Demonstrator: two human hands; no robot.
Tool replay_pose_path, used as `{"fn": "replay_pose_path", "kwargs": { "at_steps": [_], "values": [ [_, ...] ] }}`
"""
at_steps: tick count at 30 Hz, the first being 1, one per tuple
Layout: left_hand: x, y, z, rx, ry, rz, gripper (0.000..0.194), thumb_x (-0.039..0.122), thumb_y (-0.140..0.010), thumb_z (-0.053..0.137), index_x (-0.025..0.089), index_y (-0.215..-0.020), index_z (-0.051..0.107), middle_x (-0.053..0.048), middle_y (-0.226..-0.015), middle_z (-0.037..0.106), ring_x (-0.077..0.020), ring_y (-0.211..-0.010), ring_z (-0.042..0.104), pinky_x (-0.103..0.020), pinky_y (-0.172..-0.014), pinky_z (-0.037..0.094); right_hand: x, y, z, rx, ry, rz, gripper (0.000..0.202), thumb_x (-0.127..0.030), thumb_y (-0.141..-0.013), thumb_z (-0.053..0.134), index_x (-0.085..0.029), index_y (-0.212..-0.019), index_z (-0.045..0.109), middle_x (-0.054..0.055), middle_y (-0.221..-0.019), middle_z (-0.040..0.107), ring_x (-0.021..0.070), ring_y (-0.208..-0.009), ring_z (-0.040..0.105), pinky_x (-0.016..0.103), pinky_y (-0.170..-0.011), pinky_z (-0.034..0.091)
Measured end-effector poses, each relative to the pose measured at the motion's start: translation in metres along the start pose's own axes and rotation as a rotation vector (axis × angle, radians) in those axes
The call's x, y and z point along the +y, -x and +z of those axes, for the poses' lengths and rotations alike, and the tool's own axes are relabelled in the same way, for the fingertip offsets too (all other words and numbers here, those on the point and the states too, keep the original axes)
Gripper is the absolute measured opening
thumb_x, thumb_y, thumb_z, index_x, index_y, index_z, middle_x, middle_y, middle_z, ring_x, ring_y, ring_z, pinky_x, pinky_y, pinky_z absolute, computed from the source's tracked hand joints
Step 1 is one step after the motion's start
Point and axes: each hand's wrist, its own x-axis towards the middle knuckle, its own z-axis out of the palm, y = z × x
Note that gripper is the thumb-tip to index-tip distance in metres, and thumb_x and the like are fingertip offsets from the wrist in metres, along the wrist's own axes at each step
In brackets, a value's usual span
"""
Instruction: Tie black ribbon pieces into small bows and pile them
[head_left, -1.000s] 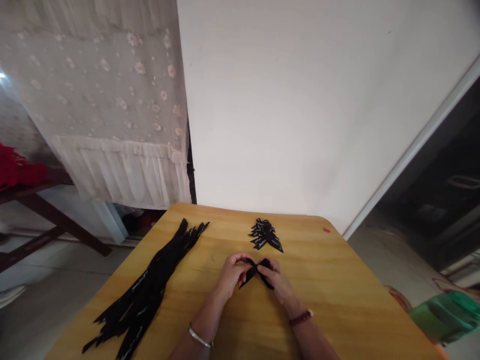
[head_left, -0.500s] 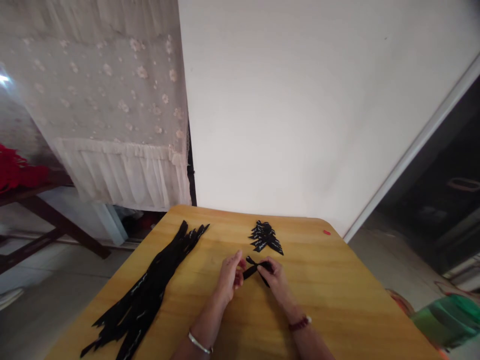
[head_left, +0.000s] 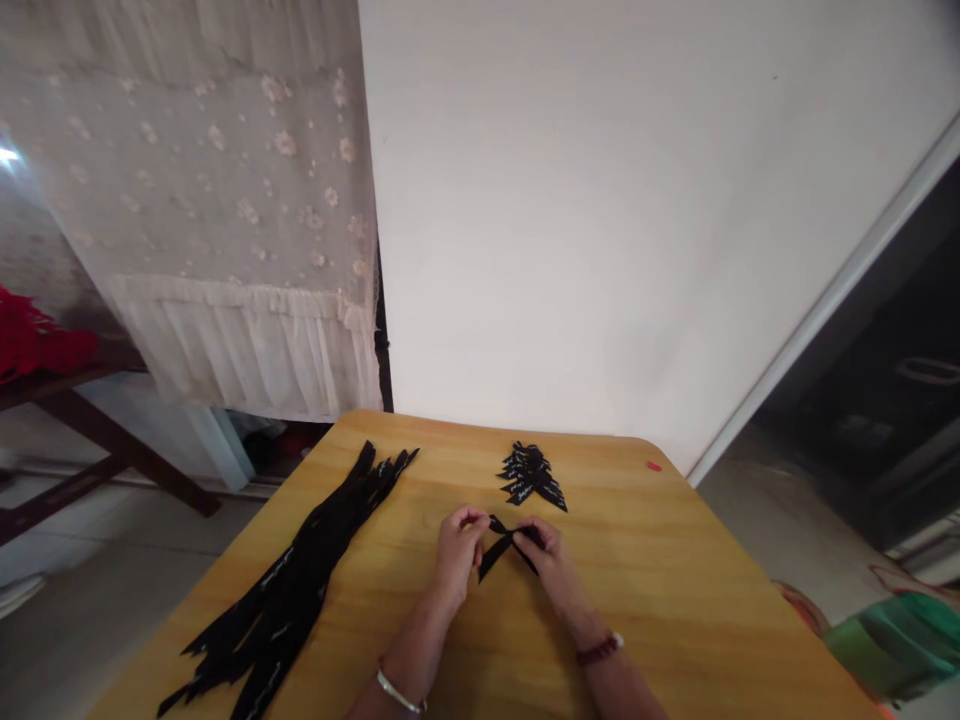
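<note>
A black ribbon bow (head_left: 496,553) hangs between my two hands above the table, its tails pointing down. My left hand (head_left: 460,550) pinches the bow's left loop between thumb and fingertips. At the bow's knot and right side, my right hand (head_left: 548,556) is closed on the ribbon, and its fingers hide part of the right loop. Just beyond my hands lies a small stack of finished-looking black bows (head_left: 531,474) with white lettering. To the left, a long bundle of black ribbon strips (head_left: 300,570), also with white lettering, stretches across the table.
The wooden table (head_left: 645,600) stands against a white wall panel (head_left: 570,220). A small red object (head_left: 654,466) lies near its far right corner. A lace curtain (head_left: 247,220) hangs at the back left. Red material (head_left: 37,335) sits on a stand, and a green container (head_left: 896,640) is at right.
My left hand has gone from open fingers beside the bow to a pinch on its left loop. The left tail now hangs lower. My right hand keeps its hold.
</note>
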Motion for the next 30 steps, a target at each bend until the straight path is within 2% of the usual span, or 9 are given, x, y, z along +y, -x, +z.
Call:
{"fn": "replay_pose_path", "kwargs": {
  "at_steps": [3, 6, 9, 12, 18, 25, 30],
  "values": [
    [0.001, 0.0, -0.001, 0.002, 0.089, -0.019, 0.022, 0.032, -0.056, 0.062, 0.015, -0.066, 0.051, 0.007, -0.049, 0.05, -0.0013, -0.025, 0.031, -0.016, -0.025, 0.017, 0.0, -0.002, -0.001, 0.05, 0.01, -0.024, 0.016, -0.034, -0.065, 0.061, -0.018, -0.065, 0.057, 0.0, -0.059, 0.054, 0.0159, -0.059, 0.048, 0.026, -0.056, 0.038],
    [0.0, 0.001, -0.001, -0.123, 0.139, -0.118, 0.024, 0.028, -0.052, 0.065, 0.014, -0.068, 0.054, 0.005, -0.052, 0.053, -0.0021, -0.027, 0.035, -0.017, -0.027, 0.024, 0.0, -0.002, -0.002, 0.073, 0.02, -0.039, 0.017, -0.035, -0.066, 0.061, -0.018, -0.066, 0.057, -0.001, -0.058, 0.055, 0.0152, -0.056, 0.047, 0.026, -0.052, 0.036],
    [-0.002, 0.004, 0.002, -0.243, 0.164, -0.214, 0.025, 0.023, -0.048, 0.069, 0.012, -0.066, 0.056, 0.002, -0.05, 0.054, -0.0067, -0.035, 0.046, -0.019, -0.032, 0.033, -0.001, -0.002, -0.001, 0.062, 0.027, -0.055, 0.018, -0.035, -0.065, 0.062, -0.018, -0.067, 0.057, 0.0, -0.059, 0.057, 0.0155, -0.056, 0.049, 0.026, -0.052, 0.037],
    [-0.006, 0.006, 0.006, -0.29, 0.215, -0.212, 0.024, 0.02, -0.046, 0.07, 0.01, -0.064, 0.057, -0.002, -0.054, 0.058, -0.0104, -0.047, 0.053, -0.02, -0.04, 0.039, -0.003, 0.0, 0.002, 0.03, 0.024, -0.04, 0.019, -0.035, -0.063, 0.063, -0.017, -0.066, 0.056, 0.0, -0.058, 0.057, 0.0154, -0.056, 0.051, 0.026, -0.053, 0.039],
    [-0.009, 0.006, 0.009, -0.254, 0.25, -0.15, 0.02, 0.021, -0.048, 0.07, 0.01, -0.056, 0.055, 0.002, -0.045, 0.052, -0.0072, -0.04, 0.046, -0.02, -0.04, 0.036, -0.003, 0.001, 0.005, -0.066, -0.058, 0.027, 0.022, -0.034, -0.063, 0.063, -0.017, -0.071, 0.053, 0.0, -0.058, 0.059, 0.015, -0.055, 0.054, 0.027, -0.054, 0.042],
    [-0.008, 0.006, 0.009, -0.253, 0.247, -0.137, 0.023, 0.027, -0.05, 0.069, 0.012, -0.053, 0.051, 0.004, -0.04, 0.048, -0.0072, -0.037, 0.044, -0.02, -0.036, 0.036, 0.0, 0.001, 0.003, -0.052, -0.118, 0.066, 0.024, -0.028, -0.061, 0.065, -0.017, -0.079, 0.054, 0.001, -0.067, 0.06, 0.0155, -0.061, 0.055, 0.027, -0.057, 0.041],
    [-0.007, 0.007, 0.008, -0.223, 0.132, -0.143, 0.022, 0.027, -0.051, 0.067, 0.011, -0.057, 0.054, 0.003, -0.04, 0.048, -0.0071, -0.033, 0.042, -0.019, -0.031, 0.033, 0.0, 0.001, 0.001, -0.084, -0.13, 0.078, 0.025, -0.028, -0.06, 0.065, -0.017, -0.079, 0.055, 0.001, -0.067, 0.06, 0.0145, -0.059, 0.054, 0.025, -0.054, 0.04]
  ]
}}
